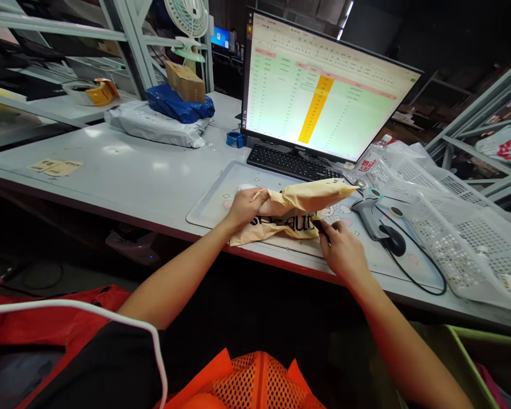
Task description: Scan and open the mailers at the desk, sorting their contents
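The L hand (pixel 244 209) is pinching the left end of a cream bag (pixel 319 195) w/ big dark letters on it. Its grip is looking tight & narrow, w/ the bag bunching up under the thumb. The R hand (pixel 344 250) is closing round a small dark tool (pixel 322 228), but the fingers are hiding most of it, so I'm not telling what kind it is. Its tip is pointing at the bag; can't tell if it's touching.

The bag is sitting over the front part of the mat (pixel 213 196), near the table (pixel 145 184) edge. Its top part is puffing up & its low part is lying flatter.

The bag is looking light, soft & crinkly, like thin plastic, so it's prob. bending easily & maybe slipping a bit. What it's holding inside isn't showing, so can't tell if that's hard or fragile. The bunched left end is prob. giving the best hold, b/c it's keeping fingers well away from the tool's tip. The top fold is maybe working too.

The keyboard (pixel 285 163) is lying behind the bag, & the scanner (pixel 367 217) & mouse (pixel 394 241) are resting to the right.
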{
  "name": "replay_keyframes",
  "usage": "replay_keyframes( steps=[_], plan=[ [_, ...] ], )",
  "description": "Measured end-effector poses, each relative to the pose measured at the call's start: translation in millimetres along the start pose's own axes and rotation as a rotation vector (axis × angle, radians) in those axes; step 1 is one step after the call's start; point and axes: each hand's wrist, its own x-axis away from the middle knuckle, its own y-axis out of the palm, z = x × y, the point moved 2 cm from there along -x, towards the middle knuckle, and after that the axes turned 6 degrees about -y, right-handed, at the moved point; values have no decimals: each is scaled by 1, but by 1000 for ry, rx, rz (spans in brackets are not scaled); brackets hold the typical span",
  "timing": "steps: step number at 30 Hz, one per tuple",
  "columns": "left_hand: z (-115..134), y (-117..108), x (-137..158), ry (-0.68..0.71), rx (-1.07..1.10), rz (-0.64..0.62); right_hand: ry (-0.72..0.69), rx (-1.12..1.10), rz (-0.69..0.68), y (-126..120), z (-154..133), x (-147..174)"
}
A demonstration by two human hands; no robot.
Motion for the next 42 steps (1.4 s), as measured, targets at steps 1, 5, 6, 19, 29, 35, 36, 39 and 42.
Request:
replay_keyframes(
  steps=[1,5,6,19,29,35,36,39,42],
  plan=[
    [-1,0,-2,-12,39,-8,-6,-27,22,1,9,3],
    [-3,-2,-11,-88,117,9,-46,-150,105,6,39,16],
    [-3,-2,-13,-104,138,18,-26,-157,118,9,48,19],
    [57,-61,-90,-169,149,276,184,-131,224,66,113,25],
    [-6,-106,-97,-464,-175,171,131,-121,208,71,122,18],
    [-9,-105,-52,-59,-511,220,-138,-349,403,38,57,-3],
    [-8,-97,-50,-2,-578,99,-207,-407,395,32,36,-12],
    [-13,-77,-48,-137,-684,-136,-374,-503,283,27,-30,-43],
    [-22,-73,-50,-289,-666,-115,-432,-486,32,39,-79,-66]
  ],
)
